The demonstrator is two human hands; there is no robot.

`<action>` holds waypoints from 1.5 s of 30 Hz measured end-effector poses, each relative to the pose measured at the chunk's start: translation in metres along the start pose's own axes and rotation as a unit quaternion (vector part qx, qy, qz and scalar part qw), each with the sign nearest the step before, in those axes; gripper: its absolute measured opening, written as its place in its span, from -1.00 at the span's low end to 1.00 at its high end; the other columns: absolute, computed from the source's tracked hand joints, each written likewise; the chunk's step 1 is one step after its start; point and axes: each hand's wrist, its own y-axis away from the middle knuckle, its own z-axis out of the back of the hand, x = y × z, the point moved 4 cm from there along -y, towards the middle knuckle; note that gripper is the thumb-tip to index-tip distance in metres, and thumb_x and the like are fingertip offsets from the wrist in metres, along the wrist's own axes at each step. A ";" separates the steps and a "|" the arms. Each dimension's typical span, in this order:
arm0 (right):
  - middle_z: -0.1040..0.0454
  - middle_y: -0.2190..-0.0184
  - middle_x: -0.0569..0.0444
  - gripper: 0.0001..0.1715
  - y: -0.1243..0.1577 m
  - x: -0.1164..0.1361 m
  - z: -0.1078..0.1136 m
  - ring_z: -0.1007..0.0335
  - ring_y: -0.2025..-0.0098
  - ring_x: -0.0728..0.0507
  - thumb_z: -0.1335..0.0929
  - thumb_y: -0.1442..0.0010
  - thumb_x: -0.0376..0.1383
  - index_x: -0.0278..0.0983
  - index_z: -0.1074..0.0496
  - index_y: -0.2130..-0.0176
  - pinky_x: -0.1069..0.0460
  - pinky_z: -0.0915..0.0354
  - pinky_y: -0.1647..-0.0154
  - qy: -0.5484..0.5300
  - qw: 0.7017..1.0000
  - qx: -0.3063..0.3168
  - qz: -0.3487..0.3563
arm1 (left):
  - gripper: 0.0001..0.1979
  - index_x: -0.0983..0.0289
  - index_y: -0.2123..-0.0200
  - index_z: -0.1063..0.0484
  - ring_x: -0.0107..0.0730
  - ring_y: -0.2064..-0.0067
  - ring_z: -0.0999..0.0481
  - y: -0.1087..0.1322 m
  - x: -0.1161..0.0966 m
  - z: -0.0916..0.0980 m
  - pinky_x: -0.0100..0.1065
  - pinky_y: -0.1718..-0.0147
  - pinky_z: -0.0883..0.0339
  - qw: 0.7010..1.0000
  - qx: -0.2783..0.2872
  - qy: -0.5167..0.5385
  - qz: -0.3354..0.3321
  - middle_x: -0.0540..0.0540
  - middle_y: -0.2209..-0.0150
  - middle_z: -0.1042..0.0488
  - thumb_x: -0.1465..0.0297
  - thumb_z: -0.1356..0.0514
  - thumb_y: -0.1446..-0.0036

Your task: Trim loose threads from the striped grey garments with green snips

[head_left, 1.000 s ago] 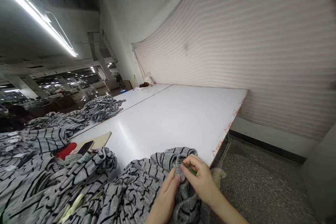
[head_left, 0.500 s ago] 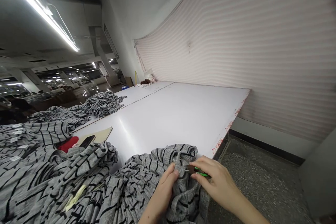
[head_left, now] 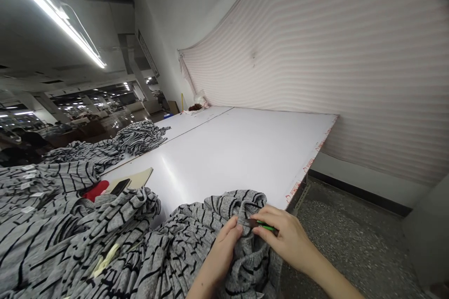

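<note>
A grey knit garment with black stripes (head_left: pixel 196 238) lies bunched at the near edge of the table. My left hand (head_left: pixel 224 245) pinches a fold of it between thumb and fingers. In my right hand (head_left: pixel 280 231) are small thread snips (head_left: pixel 264 225) with green on the handles and dark blades. Their tips point left and touch or nearly touch the cloth beside my left thumb; which of the two I cannot tell. The palm side of my right hand is hidden.
The white table (head_left: pixel 224 149) stretches toward a striped cloth hanging (head_left: pixel 298 56). More striped garments (head_left: pixel 42 238) heap up on the left. Among them lie a phone (head_left: pixel 120 187), a beige pad (head_left: pixel 142 177) and a red item (head_left: pixel 96 190). Speckled floor (head_left: pixel 336 224) shows at right.
The blades of the snips look closer together now than before. Both hands keep nearly the same place on the garment, and the view has shifted slightly.
</note>
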 end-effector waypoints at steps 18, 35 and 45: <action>-0.45 0.16 0.08 -0.72 -0.005 0.003 -0.006 -0.39 0.17 -0.12 -0.34 -0.18 -0.15 -0.14 -0.42 0.09 0.05 -0.28 0.21 -0.075 0.996 -0.024 -0.036 | -0.52 0.32 0.01 -0.43 -0.03 -0.25 -0.19 -0.005 0.009 -0.001 -0.12 -0.21 -0.03 0.997 -0.027 0.070 0.015 0.23 -0.19 -0.30 0.23 -0.22 0.00; -0.30 0.53 0.14 -0.64 -0.011 -0.009 -0.012 -0.24 0.47 -0.04 -0.16 -0.31 -0.08 -0.25 -0.31 0.35 0.11 -0.15 0.46 -0.138 0.982 -0.123 -0.033 | -0.79 0.25 0.37 -0.49 -0.25 0.30 -0.44 0.012 0.013 -0.038 -0.30 0.30 -0.29 0.919 0.048 -0.283 -0.269 0.10 0.39 -0.49 0.35 -0.07 -0.15; -0.48 0.44 0.14 -0.60 -0.029 -0.052 -0.035 -0.26 0.66 0.00 -0.16 -0.26 0.02 -0.23 -0.26 0.35 0.06 -0.24 0.47 -0.190 0.976 -0.074 -0.083 | -0.71 0.12 0.16 -0.48 -0.28 0.44 -0.32 0.042 0.057 -0.068 -0.33 0.52 -0.12 0.754 0.051 -0.488 -0.436 0.13 0.41 -0.35 0.40 -0.16 0.01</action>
